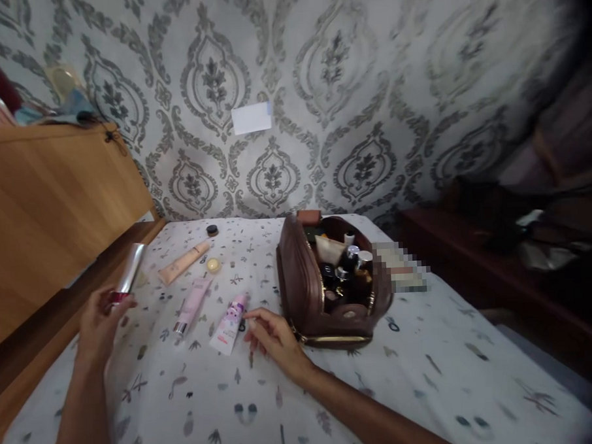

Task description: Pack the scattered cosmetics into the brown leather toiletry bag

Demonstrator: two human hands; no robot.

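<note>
My left hand (100,322) is closed around the dark pink lower end of a shiny silver tube (132,265), holding it tilted upright at the left edge of the bed. Loosely curled, my right hand (271,337) has its fingertips beside a white and purple squeeze tube (229,326) with a cartoon print; whether they touch it I cannot tell. Left of that tube lies a pale pink tube (194,305) with a silver cap. Farther back are a peach tube (184,263), a small yellowish round jar (213,265) and a small black round pot (212,231).
An unzipped brown cosmetic bag (299,294) full of bottles and tubes stands right of my right hand. Behind it, a blurred-out flat item (401,268) lies on the patterned sheet (265,413). A wooden board (55,213) borders the left; a papered wall (269,66) rises behind.
</note>
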